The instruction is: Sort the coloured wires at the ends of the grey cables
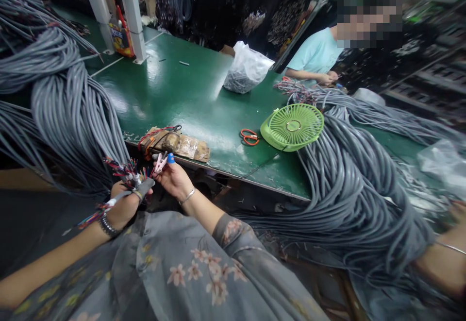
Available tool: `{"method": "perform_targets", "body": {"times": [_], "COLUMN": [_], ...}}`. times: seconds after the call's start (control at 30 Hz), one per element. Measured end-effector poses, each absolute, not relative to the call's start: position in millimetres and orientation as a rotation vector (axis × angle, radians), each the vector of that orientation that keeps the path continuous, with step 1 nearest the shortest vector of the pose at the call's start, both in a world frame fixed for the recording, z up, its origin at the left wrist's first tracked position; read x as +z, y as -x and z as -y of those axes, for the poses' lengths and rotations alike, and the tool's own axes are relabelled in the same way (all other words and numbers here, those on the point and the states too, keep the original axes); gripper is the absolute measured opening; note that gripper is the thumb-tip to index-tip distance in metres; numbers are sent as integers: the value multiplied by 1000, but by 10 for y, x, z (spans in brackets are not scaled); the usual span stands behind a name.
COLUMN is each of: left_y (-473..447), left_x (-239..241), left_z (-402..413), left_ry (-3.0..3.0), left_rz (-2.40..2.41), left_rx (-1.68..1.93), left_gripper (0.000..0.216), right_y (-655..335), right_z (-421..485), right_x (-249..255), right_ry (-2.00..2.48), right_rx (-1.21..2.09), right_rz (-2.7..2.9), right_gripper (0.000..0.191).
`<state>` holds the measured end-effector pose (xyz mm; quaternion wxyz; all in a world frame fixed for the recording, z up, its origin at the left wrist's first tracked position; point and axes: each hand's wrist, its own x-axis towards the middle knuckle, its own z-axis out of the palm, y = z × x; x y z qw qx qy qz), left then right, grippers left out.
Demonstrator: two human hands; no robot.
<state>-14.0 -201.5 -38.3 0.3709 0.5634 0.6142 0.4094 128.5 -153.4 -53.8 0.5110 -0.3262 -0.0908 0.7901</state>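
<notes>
My left hand (125, 207), with a dark covering on one digit, is closed around a grey cable (120, 195) whose end fans out into thin coloured wires (92, 218). More cable ends with coloured wires (124, 168) stand just beyond its fingers. My right hand (174, 180), a blue cover on one fingertip, pinches a small pink clip (160, 163) that looks like a clothes peg. The clip is close to the wire ends at my left hand; whether it touches them I cannot tell. Behind it, a taped brown block (185, 146) with red and black leads lies at the table edge.
Thick grey cable bundles (76, 97) hang at left, and another large bundle (349, 175) drapes over the right side. On the green table (182, 92) are a green fan (293, 126), orange-handled scissors (249, 137) and a white plastic bag (245, 68). A co-worker (315, 51) sits across.
</notes>
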Motion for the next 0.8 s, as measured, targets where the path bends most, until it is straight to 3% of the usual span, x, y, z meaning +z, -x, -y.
{"method": "perform_targets", "body": {"times": [0.2,0.57,0.8], "left_y": [61,56,136], "left_x": [-207,-126,-158], "left_z": [2009,2013,2004], "left_ry": [-1327,-1391,-1429], "left_rz": [-1538,-1562,-1554], "left_rx": [1088,1056,1016], "left_gripper": [23,24,22], "right_y": [-1230,-1195,-1219], "right_z": [1528,1530,1573], "right_x": [-505,-468,-478], "right_ry": [777,781,785], "right_rx": [1840,1798,1894], "right_rz": [136,144,189], "right_gripper": [29,34,49]}}
